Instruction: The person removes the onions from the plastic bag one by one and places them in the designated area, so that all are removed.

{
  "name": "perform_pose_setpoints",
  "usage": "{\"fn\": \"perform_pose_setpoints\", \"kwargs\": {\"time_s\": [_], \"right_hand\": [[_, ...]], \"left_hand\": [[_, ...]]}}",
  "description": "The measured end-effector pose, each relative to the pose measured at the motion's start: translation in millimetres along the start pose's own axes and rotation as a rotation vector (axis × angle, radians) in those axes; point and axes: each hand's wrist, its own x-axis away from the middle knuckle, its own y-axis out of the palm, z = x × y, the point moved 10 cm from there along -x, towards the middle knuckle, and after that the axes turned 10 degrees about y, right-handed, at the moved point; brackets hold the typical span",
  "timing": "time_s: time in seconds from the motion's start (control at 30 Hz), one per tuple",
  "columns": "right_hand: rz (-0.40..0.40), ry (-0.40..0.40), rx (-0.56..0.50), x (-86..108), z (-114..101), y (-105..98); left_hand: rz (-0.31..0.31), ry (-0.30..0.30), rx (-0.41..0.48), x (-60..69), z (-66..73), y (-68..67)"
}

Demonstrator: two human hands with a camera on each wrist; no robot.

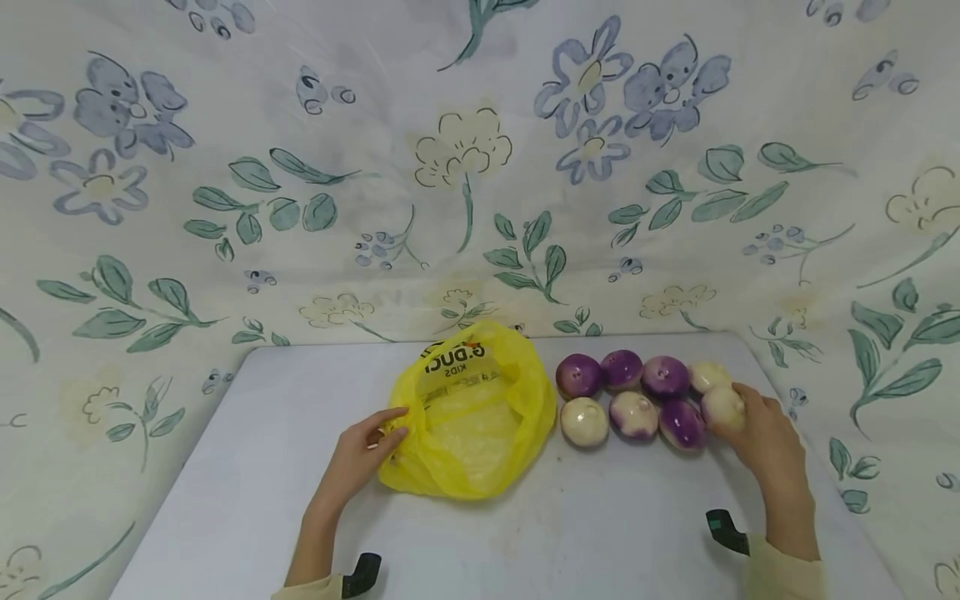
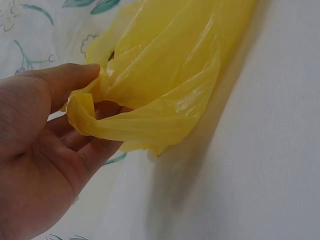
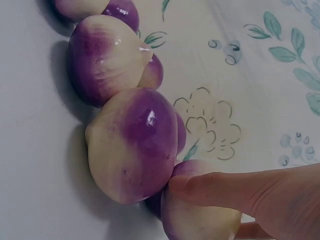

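A yellow plastic bag point(image 1: 474, 450) with dark printing lies with its mouth spread wide. My left hand point(image 1: 358, 458) pinches its left rim between thumb and fingers; the left wrist view shows the folded edge of the bag point(image 2: 150, 117) there. To the bag's right, several purple-and-white turnips point(image 1: 633, 415) sit close together in two rows. At their right end my right hand point(image 1: 767, 437) grips a mostly white turnip point(image 1: 722, 407). In the right wrist view, my thumb lies across this turnip point(image 3: 200, 215), beside a larger-looking turnip point(image 3: 135, 145).
Everything rests on a white table point(image 1: 585, 525). A flower-patterned cloth point(image 1: 465, 208) rises behind the table and along its sides. Black curved pieces point(image 1: 726, 531) stick out by both sleeves.
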Motion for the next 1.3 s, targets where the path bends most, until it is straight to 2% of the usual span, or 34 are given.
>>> {"fn": "perform_pose_setpoints", "kwargs": {"time_s": [0.2,0.4,0.67,1.0,1.3], "right_hand": [[-0.065,0.038,0.007,-0.4,7.3,5.7],[-0.119,0.049,0.018,-3.1,13.3,14.1],[-0.143,0.048,0.031,-7.3,15.8,22.4],[-0.176,0.023,0.028,-4.7,11.9,19.9],[-0.168,0.031,0.013,-0.4,12.8,18.9]], "left_hand": [[0.005,0.01,0.006,-1.5,1.3,0.6],[0.001,-0.008,0.004,1.0,-1.2,1.8],[0.005,-0.005,0.0,1.0,-2.5,0.3],[-0.001,-0.021,0.022,2.2,-5.6,1.3],[-0.004,-0.023,0.031,3.3,-8.4,4.7]]}}
